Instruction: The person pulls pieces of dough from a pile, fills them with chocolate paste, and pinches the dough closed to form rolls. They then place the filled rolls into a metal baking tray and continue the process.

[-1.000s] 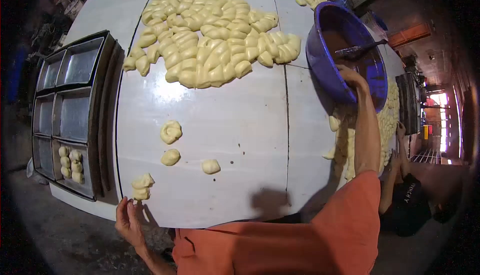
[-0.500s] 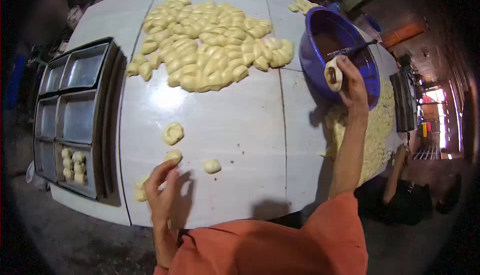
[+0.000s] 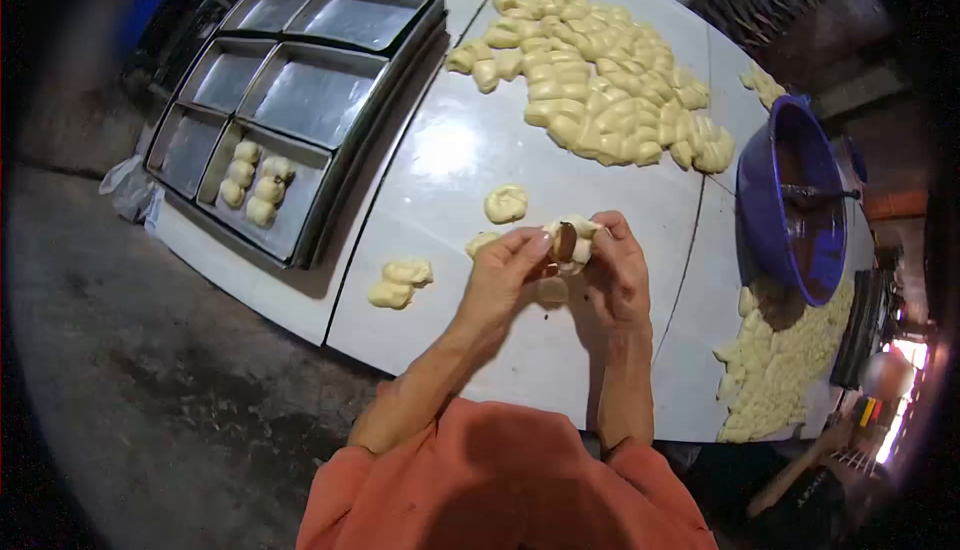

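Observation:
My left hand (image 3: 500, 272) and my right hand (image 3: 622, 275) meet above the table, fingers pinching the edges of one pale dough piece (image 3: 583, 250). Dark brown filling shows in its opening. Just beyond lies a flattened dough round (image 3: 506, 203), with another dough piece (image 3: 481, 243) partly hidden behind my left hand. Left of that hand, two dough pieces (image 3: 407, 271) lie against each other. Another piece below my hands is mostly hidden.
Left is a tray of metal pans (image 3: 318, 95); one pan holds two short rows of dough balls (image 3: 268, 190). A large dough pile (image 3: 610, 80) lies at the back. A purple basin (image 3: 760, 190) of brown filling and more dough (image 3: 780, 370) are right, near another person's arm (image 3: 795, 470).
My right hand has come from over the basin to the middle with the dough piece. My left hand has left the dough on the table and joined it. The view has turned left.

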A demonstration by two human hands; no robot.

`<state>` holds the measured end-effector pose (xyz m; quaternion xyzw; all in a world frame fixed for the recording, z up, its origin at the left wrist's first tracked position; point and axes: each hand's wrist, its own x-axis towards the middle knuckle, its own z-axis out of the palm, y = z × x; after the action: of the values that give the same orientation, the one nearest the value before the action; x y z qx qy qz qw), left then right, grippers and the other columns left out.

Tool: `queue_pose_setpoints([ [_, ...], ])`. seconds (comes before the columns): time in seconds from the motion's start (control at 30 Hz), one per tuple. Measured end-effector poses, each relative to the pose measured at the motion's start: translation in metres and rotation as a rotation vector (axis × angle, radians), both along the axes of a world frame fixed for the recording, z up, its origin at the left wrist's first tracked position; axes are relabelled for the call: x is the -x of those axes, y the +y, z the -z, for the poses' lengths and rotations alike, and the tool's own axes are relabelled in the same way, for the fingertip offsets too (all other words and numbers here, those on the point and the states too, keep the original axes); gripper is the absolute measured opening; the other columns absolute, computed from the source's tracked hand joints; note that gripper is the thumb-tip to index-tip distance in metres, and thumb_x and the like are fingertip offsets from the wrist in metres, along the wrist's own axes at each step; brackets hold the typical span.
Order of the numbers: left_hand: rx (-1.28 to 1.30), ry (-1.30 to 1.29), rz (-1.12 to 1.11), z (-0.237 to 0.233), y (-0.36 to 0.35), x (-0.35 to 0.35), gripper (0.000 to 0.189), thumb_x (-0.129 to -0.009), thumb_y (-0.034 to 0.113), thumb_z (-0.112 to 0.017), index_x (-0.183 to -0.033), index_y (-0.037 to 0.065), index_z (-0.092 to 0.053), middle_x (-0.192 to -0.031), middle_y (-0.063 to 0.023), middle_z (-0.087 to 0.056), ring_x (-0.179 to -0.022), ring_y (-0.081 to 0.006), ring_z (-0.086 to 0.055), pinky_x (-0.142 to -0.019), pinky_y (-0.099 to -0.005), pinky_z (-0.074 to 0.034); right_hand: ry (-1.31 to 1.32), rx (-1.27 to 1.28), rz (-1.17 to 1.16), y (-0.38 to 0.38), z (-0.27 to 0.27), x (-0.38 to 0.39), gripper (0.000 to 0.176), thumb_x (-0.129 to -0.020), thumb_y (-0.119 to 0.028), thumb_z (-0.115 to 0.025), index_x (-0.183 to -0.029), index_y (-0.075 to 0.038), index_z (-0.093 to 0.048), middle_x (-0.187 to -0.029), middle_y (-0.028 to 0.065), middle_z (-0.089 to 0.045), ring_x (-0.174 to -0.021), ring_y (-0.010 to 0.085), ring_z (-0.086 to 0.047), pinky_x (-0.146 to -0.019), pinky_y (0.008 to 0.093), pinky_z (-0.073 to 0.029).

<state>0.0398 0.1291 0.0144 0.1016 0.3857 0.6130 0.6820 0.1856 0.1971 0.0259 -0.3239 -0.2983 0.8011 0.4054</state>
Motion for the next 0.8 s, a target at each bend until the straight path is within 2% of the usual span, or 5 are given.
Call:
queue_pose_setpoints([
  [0.13,0.059,0.118,-0.124,0.002,-0.005,0.021,0.028,-0.099,0.016,-0.064,-0.119,-0.002,-0.067,-0.097,-0.0045,-0.071,-0.082,-0.0072,-0.065,-0.074,-0.0213,-0.054,-0.475,-0.419,-0.081,-0.019,-0.007,0.023,0.049,-0.081,-0.005,-0.076,-0.127,-0.003,-0.057,-0.147,0.0141,-0.042,-0.117,0.0251,-0.06,-0.087,0.0323,-0.056],
  [0.2,0.031,0.169,-0.141,0.003,-0.007,0.023,0.031,-0.098,0.014,-0.065,-0.123,-0.003,-0.065,-0.098,-0.0053,-0.071,-0.083,-0.0077,-0.065,-0.075,-0.0215,-0.054,-0.825,-0.934,0.019,-0.023,0.012,0.031,0.046,-0.085,-0.008,-0.075,-0.128,-0.005,-0.059,-0.144,0.016,-0.045,-0.113,0.0257,-0.061,-0.087,0.0318,-0.055],
  [0.43,-0.008,0.305,-0.179,0.02,-0.005,0.015,0.036,-0.093,0.018,-0.073,-0.121,-0.004,-0.068,-0.097,-0.0054,-0.072,-0.084,-0.0068,-0.063,-0.073,-0.0193,-0.05,-0.85,-0.893,0.199,-0.034,0.025,0.044,0.017,-0.094,-0.008,-0.067,-0.109,0.0,-0.07,-0.102,0.01,-0.065,-0.085,0.0168,-0.062,-0.074,0.0293,-0.051],
  [0.67,0.043,0.293,-0.099,0.019,0.006,0.032,0.026,-0.093,0.011,-0.071,-0.112,-0.006,-0.069,-0.096,-0.0104,-0.07,-0.08,-0.0125,-0.066,-0.065,-0.0243,-0.055,-0.582,-0.49,0.006,-0.034,0.016,0.039,0.024,-0.097,-0.007,-0.062,-0.117,0.003,-0.067,-0.106,0.0088,-0.063,-0.085,0.0128,-0.06,-0.077,0.0299,-0.052],
  [0.8,0.024,0.377,-0.086,0.015,0.004,0.036,0.026,-0.092,0.011,-0.071,-0.112,-0.005,-0.069,-0.093,-0.0099,-0.07,-0.078,-0.0126,-0.067,-0.065,-0.0239,-0.055,-0.9,-0.977,-0.001,-0.033,0.027,0.035,0.03,-0.09,-0.006,-0.067,-0.121,-0.005,-0.069,-0.114,0.0105,-0.062,-0.092,0.0209,-0.061,-0.081,0.0314,-0.053],
])
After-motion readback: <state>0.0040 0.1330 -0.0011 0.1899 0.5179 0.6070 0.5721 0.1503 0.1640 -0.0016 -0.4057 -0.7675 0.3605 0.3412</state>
